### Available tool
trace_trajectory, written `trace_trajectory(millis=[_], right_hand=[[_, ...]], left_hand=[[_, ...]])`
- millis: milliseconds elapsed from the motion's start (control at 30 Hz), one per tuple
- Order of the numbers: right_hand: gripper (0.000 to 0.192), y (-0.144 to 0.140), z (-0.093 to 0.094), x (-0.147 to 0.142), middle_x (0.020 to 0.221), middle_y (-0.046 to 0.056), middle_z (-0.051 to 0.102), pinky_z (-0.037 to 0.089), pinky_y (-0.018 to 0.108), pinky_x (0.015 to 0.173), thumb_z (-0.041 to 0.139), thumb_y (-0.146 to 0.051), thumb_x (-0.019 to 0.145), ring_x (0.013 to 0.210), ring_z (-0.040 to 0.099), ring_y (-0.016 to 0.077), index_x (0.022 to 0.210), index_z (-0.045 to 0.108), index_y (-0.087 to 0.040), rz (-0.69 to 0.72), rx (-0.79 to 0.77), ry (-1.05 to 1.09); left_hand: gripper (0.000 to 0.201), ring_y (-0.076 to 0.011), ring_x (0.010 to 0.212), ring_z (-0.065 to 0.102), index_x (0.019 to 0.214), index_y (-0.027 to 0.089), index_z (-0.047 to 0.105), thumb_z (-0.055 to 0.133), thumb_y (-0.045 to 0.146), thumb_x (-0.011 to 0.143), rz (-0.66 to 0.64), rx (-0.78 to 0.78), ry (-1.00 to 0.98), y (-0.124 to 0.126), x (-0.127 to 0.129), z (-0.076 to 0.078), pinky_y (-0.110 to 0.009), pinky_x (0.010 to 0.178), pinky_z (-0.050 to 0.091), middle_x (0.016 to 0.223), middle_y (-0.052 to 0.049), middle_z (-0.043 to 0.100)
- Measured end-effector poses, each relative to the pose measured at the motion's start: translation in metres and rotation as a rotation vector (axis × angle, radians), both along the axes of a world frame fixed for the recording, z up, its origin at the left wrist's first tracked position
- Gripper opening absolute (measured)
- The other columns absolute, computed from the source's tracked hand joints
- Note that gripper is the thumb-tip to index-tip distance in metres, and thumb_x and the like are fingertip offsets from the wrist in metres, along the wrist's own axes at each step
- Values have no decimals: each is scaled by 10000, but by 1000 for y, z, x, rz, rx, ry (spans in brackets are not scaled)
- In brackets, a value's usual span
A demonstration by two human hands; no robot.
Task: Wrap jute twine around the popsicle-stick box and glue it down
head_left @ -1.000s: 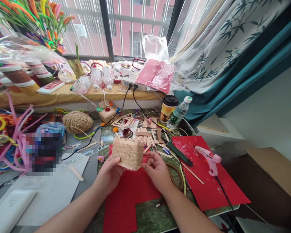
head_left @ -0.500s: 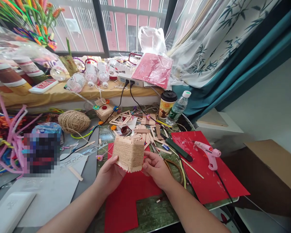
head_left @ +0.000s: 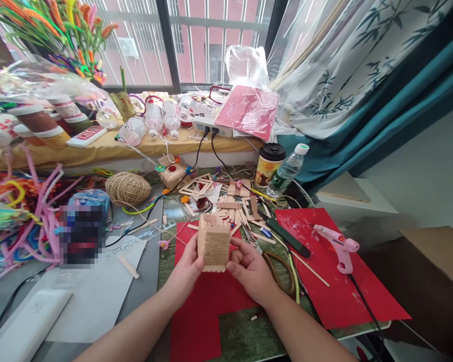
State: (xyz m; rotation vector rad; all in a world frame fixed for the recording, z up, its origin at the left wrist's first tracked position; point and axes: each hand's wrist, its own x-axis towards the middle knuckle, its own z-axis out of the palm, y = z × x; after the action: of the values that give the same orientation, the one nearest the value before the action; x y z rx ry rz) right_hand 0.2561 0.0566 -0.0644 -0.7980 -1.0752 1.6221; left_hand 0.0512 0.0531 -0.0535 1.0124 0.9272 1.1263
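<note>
Holding 1 twine-wrapped box (head_left: 216, 246) btwn both hands, head view: it's up over the counter (head_left: 245, 334), dead centre. L hand (head_left: 189, 269) has fingers curled round its L side, thumb on the near lower corner; R hand (head_left: 249, 266) has fingers bent in, pinching its R edge low down. Box looks v. light, fairly stiff; twine prob. grippy, not slippery. Scalloped ends look fragile, so best hold = flat on the wrapped sides, no hard squeeze.

Counts: 1 twine ball (head_left: 128, 188) fwd-L of fingers; 1 pink glue gun (head_left: 340, 242) to their R; 2 red sheets, 1 below them (head_left: 196, 317), 1 off R (head_left: 309, 294); 1 lidded cup (head_left: 269, 168) + 1 bottle (head_left: 289, 171) fwd-R. Wooden sticks (head_left: 229, 205) just beyond: too jumbled to count.
</note>
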Motion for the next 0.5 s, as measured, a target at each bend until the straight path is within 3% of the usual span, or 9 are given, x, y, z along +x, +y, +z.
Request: trace_trajectory(millis=[100, 300, 433, 500], right_hand=[[653, -2, 2, -1, 672, -91, 407, 257, 233, 554, 889, -431, 842, 587, 337, 96, 1399, 609, -236, 8, -5, -32], [601, -3, 9, -1, 675, -105, 389, 218, 230, 539, 860, -435, 872, 568, 288, 87, 1355, 562, -237, 25, -26, -72], [429, -6, 10, -3, 655, -116, 369, 186, 224, 524, 843, -447, 889, 549, 256, 79, 1139, 562, -240, 39, -39, -59], [397, -7, 10, -4, 680, -95, 428, 231, 219, 544, 849, -461, 878, 570, 310, 80, 1001, 550, -230, 68, -42, -33]], left_hand=[[1072, -465, 1461, 471, 1553, 214, 454, 873, 699, 694, -90, -17, 6, 0, 1, 8, -489, 1113, 488, 1579, -189, 537], [832, -408, 1325, 611, 1479, 205, 531, 853, 537, 788, 5, -110, -117, 0, 5, 4, -432, 1031, 514, 1411, -158, 679], [766, -389, 1309, 624, 1447, 212, 563, 847, 505, 799, 6, -147, -199, -4, 12, 1, -419, 1027, 509, 1385, -141, 695], [744, -385, 1299, 629, 1432, 213, 578, 837, 518, 805, -3, -156, -213, -6, 14, 0, -420, 1025, 508, 1375, -137, 700]])
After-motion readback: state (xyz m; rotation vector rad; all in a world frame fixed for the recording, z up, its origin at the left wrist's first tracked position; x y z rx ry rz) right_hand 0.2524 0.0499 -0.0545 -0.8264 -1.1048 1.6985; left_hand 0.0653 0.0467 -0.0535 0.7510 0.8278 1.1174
